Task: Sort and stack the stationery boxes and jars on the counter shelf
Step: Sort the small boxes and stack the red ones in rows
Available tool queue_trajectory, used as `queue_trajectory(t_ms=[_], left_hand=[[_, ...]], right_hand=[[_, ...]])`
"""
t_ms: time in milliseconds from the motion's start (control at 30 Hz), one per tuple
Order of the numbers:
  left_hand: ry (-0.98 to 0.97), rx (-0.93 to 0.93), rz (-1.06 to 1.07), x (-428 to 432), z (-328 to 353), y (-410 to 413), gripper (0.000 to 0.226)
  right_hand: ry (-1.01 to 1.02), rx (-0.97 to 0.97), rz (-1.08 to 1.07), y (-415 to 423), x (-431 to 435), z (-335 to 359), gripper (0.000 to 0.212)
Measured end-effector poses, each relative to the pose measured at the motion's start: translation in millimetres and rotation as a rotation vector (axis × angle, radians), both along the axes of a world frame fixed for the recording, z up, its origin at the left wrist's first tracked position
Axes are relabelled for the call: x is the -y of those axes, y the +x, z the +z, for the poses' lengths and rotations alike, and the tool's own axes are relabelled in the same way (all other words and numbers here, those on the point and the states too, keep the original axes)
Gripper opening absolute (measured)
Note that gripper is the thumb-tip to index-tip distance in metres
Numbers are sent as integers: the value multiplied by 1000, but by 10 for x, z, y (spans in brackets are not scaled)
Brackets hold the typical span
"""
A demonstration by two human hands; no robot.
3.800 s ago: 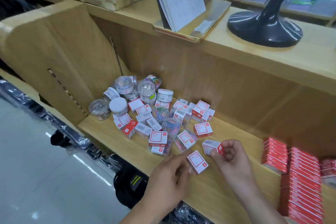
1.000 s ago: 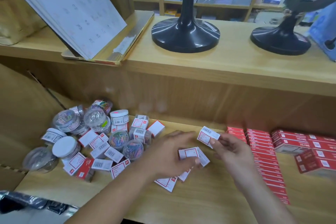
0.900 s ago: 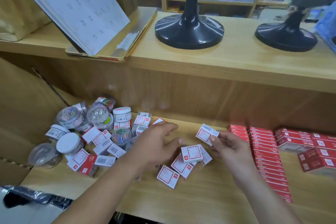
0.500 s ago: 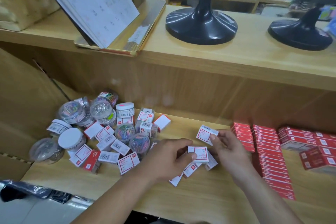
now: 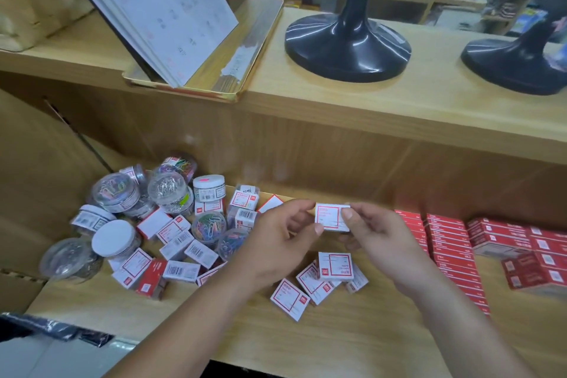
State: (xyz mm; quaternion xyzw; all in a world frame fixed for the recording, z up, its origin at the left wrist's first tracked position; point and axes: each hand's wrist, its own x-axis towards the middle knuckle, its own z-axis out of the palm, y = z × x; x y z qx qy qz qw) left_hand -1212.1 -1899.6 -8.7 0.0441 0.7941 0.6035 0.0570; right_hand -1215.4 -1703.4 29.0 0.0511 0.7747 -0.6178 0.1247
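Both hands hold one small white box with a red frame (image 5: 332, 218) above the wooden shelf (image 5: 352, 334). My left hand (image 5: 282, 239) pinches its left edge and my right hand (image 5: 372, 235) pinches its right edge. Below them lie several loose white-and-red boxes, the topmost one (image 5: 335, 266) face up. To the left sits a jumbled pile of small boxes (image 5: 181, 242) and clear round jars of paper clips (image 5: 167, 192), some with white lids (image 5: 114, 238). Rows of stacked red boxes (image 5: 451, 252) stand at the right.
Above the shelf runs a wooden counter with a gold tray (image 5: 239, 70) holding a leaning calendar (image 5: 159, 6), and two black globe bases (image 5: 346, 43) (image 5: 515, 61). A wooden side wall (image 5: 36, 163) closes the shelf on the left.
My left hand rose from the loose boxes on the shelf and joined my right hand on the box held in the air. The view shifted slightly.
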Motion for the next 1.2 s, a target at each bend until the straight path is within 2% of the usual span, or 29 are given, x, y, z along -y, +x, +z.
queue_trajectory(t_ms=[167, 300, 433, 500, 567, 667, 833, 933, 1067, 1200], left_hand=[[10, 22, 26, 16, 17, 23, 40], [-22, 37, 44, 13, 50, 21, 29], [-105, 18, 94, -6, 74, 33, 18], [-243, -41, 185, 80, 71, 48, 20], [-465, -136, 272, 237, 75, 42, 21], [-733, -248, 283, 432, 124, 25, 19], [-896, -319, 214, 601, 10, -71, 18], [-915, -351, 195, 654, -94, -62, 21], [-856, -340, 168, 747, -151, -111, 27], [-815, -330, 135, 793, -122, -120, 23]], right_hand=[[-57, 19, 64, -25, -22, -26, 26], [-178, 66, 83, -55, -47, -14, 17], [-87, 6, 69, -178, -92, -97, 14], [-10, -22, 58, -270, -81, -206, 17], [109, -62, 61, -383, -25, -310, 18], [301, -97, 78, -497, 104, -417, 22], [354, -93, 8, -612, 299, -532, 17], [388, -82, -95, -567, 356, -535, 23], [371, 9, -95, -640, 379, -457, 22], [537, 21, -67, -723, 375, -446, 37]])
